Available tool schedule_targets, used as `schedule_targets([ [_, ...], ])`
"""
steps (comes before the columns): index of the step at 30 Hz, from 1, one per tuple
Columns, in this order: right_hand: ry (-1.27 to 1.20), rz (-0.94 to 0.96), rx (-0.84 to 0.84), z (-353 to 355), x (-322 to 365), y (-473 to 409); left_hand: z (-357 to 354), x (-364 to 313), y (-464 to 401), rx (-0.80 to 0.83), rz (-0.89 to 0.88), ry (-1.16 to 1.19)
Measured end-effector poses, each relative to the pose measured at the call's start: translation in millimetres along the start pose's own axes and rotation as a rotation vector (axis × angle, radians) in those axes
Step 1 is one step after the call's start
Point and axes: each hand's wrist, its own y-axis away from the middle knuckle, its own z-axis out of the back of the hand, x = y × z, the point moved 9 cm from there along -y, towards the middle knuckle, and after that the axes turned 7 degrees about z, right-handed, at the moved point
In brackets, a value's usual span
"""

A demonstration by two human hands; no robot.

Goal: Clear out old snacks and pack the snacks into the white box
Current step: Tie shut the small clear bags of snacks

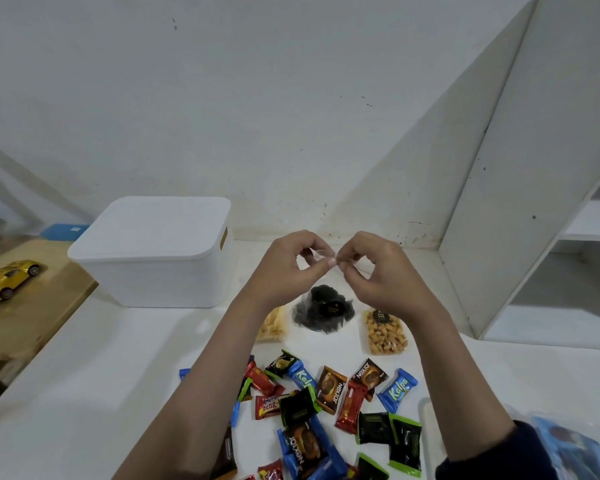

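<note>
My left hand (289, 268) and my right hand (374, 271) are raised together above the table, each pinching the top edge of a clear bag of dark snacks (324, 308) that hangs below them. The white box (153, 268) stands to the left with its lid on. A clear bag of pale chips (274, 323) and a clear bag of orange-brown nuts (385, 332) lie on the white table (101, 375) under my hands. Several small wrapped snacks (326, 403), red, blue, brown and green-black, are scattered nearer to me.
A gold toy car (9, 280) sits on a wooden surface (32, 323) at the left. White shelving (551, 237) rises at the right. A clear container with blue packaging (568, 448) is at the lower right corner. The wall is close behind the box.
</note>
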Motion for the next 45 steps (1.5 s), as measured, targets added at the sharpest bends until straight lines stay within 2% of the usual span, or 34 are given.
schedule_targets([
  [10,0.087,-0.056,0.019,-5.1,-12.2,0.2,6.8,0.5,3.0,-0.045,-0.021,-0.050],
  [18,0.076,-0.022,-0.012,-8.8,-7.6,4.2,-0.5,8.7,0.0,0.099,0.068,-0.075],
  [21,0.003,-0.063,-0.001,-6.6,-12.4,4.3,2.9,6.6,-0.1,0.054,0.047,-0.069],
  [25,-0.023,-0.099,-0.042,2.4,-18.9,7.7,8.8,4.4,0.9,-0.018,0.027,-0.022],
  [29,0.023,-0.054,-0.115,5.1,-13.9,10.3,4.8,3.3,1.4,0.016,0.020,0.015],
  [33,-0.059,-0.059,-0.181,12.5,-13.2,10.9,7.2,11.9,-2.7,0.032,0.086,0.024],
  [38,-0.102,-0.153,-0.086,11.5,-26.6,13.1,24.5,23.0,-9.8,-0.007,0.137,0.019],
  [41,-0.104,-0.154,-0.083,10.0,-26.8,15.6,24.6,26.7,-10.2,0.008,0.142,0.022],
  [45,-0.147,-0.186,-0.061,2.0,-27.7,18.7,27.4,36.0,-9.8,-0.061,0.179,0.072],
])
